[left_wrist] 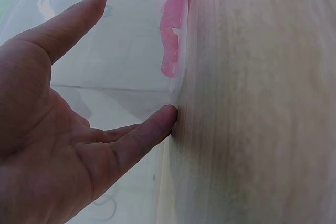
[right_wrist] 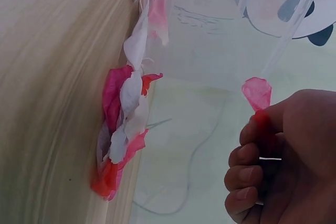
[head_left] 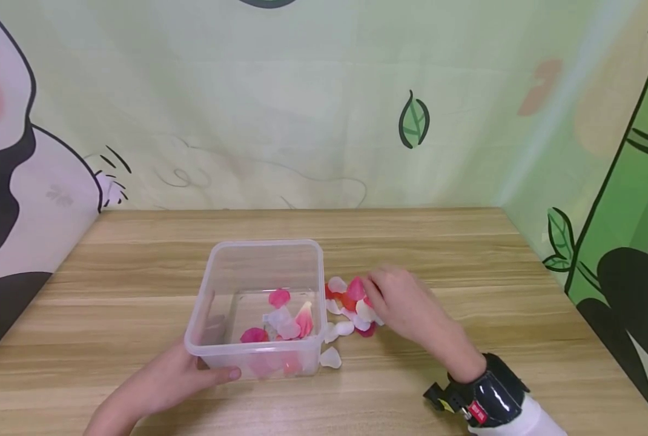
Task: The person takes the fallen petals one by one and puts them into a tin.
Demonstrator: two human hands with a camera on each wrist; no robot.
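- The left hand (head_left: 163,378) is reaching in from the lower left of the head view and resting against the near wall of the clear plastic box (head_left: 258,306); in the left wrist view its fingers (left_wrist: 142,132) are lying straight and spread, one tip touching the box's lower edge where it meets the tabletop (head_left: 466,242), so the hand is bracing the box rather than gripping it.
- The box is sitting open-topped a little left of centre in the head view, and a few pink and white petals (head_left: 283,324) are lying on its floor.
- A loose pile of petals (head_left: 341,315), white, pink and red, is lying on the tabletop just beside the box's right wall, near the middle of the frame.
- The right hand (head_left: 406,303) is hovering over the right side of that pile; in the right wrist view its fingers (right_wrist: 247,177) are curling in and pinching a single pink petal (right_wrist: 257,93) at the right of that frame, with the box wall behind it.
- A black wrist strap (head_left: 484,393) is showing at the lower right of the head view.
- A cartoon-printed backdrop (head_left: 324,103) is filling the top of the frame.
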